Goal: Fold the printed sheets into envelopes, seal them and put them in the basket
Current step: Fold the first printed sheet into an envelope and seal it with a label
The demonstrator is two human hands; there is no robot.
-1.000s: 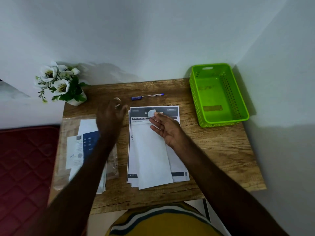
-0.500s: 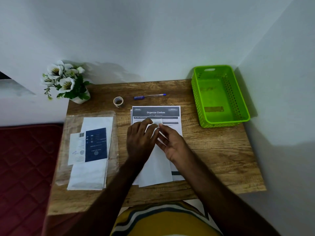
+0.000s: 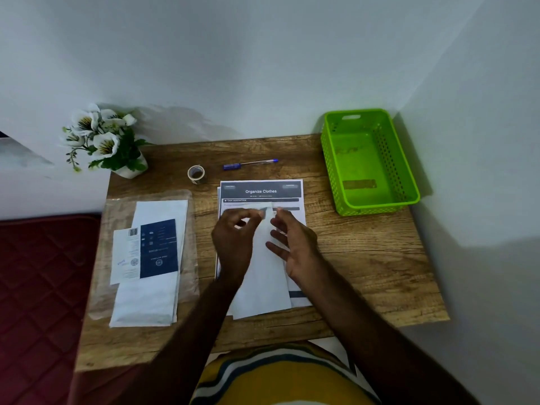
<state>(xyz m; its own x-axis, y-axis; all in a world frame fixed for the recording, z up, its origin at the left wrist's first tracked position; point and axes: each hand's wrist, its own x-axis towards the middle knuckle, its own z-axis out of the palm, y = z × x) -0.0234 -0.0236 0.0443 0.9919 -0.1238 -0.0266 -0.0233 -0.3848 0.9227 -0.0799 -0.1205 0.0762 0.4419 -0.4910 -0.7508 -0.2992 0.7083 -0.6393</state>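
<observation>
Sealing an envelope. The white envelope point(image 3: 264, 276) lies on the printed sheets point(image 3: 292, 197) at the table's point(image 3: 365, 264) near-middle. The left hand point(image 3: 233, 241) pinches a small strip, apparently tape, at the envelope's far end; the right hand point(image 3: 295, 244) hovers beside it, fingers spread. To do it well, press the strip flat across the flap. Legible heading: "Organize Clothes". The green basket point(image 3: 409, 182) occupies the far right corner.

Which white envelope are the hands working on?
The envelope lying on the printed sheets mid-table; both hands touch its top. The other envelopes lie untouched, left.
</observation>
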